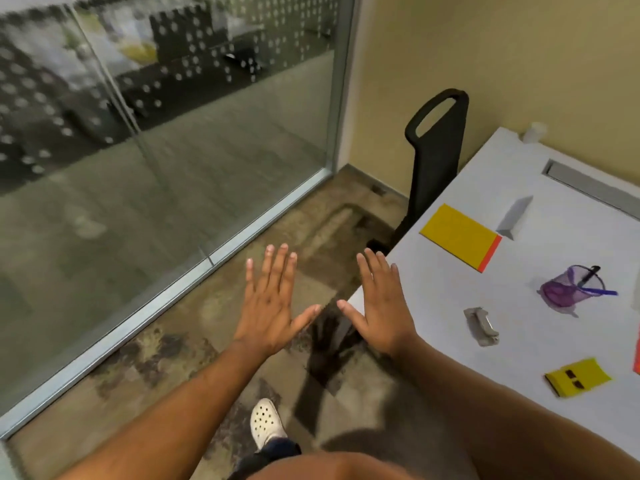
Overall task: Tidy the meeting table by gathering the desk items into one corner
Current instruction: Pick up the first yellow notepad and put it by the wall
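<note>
While both hands [325, 306] hover open and empty, desk items [481, 326] lie rightward.

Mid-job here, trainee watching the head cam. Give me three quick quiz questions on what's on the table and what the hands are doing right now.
1. True or false: the left hand and right hand are both open, holding nothing.
2. Which item lies nearest the right hand? A) purple mesh pen cup B) stapler C) small yellow pad
3. Fill in: the large yellow notebook has an ______ strip along one edge.

Key
1. True: fingers spread, both hands empty, the left over the floor, the right at the corner of the table.
2. B.
3. Orange.
</note>
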The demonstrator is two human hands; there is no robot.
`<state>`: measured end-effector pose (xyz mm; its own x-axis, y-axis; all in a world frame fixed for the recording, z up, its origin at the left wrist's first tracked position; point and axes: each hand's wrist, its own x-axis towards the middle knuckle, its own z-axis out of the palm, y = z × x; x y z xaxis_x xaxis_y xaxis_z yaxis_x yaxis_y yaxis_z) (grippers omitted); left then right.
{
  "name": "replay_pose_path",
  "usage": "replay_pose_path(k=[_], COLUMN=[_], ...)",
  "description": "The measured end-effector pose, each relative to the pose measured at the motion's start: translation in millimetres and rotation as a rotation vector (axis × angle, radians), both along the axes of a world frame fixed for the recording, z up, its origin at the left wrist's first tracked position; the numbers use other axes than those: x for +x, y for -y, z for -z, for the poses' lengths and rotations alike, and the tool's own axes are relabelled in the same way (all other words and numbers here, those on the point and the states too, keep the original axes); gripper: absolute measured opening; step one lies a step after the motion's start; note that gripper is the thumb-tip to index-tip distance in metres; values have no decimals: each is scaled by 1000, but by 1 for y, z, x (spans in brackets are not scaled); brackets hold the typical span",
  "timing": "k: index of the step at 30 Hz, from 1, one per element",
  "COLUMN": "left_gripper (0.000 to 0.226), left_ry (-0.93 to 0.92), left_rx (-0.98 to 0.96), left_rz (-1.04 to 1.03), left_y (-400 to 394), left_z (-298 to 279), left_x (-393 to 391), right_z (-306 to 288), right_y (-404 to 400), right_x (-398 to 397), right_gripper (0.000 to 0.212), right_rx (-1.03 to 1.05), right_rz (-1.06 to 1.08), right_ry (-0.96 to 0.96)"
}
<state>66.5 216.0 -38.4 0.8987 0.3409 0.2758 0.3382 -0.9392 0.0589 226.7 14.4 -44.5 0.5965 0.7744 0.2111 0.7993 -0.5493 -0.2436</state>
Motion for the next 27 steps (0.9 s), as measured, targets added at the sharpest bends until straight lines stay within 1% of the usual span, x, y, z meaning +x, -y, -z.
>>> replay_pose_path(k=[3,5,7,11,17,23,25,27], left_gripper=[106,105,106,107,106,105,105,104], left_ry=[-1,-44,-70,-70,-100,-141,-140,-152], left_rx=[15,25,32,13,26,90,93,54], left_rz=[0,11,33,96,235,409,452,489], left_y=[-59,-90,-112,-144,-185,-232,-239,-238], left_z=[4,5,8,13,15,-9,-17,-24], left_x=[2,8,17,56,151,262,301,339], right_z=[4,3,5,16,33,26,22,17], right_y=[-50,-78,-97,-120,-161,-198,-201,-200], right_x=[13,22,30,53,115,198,226,253], right_gripper=[89,87,88,89,87,83,84,84], right_rx=[19,-21,-49,-32,-10,42,69,64], right_rz=[10,71,131,205,334,491,512,550], right_ry=[12,0,-22,-55,-105,-194,-176,-156])
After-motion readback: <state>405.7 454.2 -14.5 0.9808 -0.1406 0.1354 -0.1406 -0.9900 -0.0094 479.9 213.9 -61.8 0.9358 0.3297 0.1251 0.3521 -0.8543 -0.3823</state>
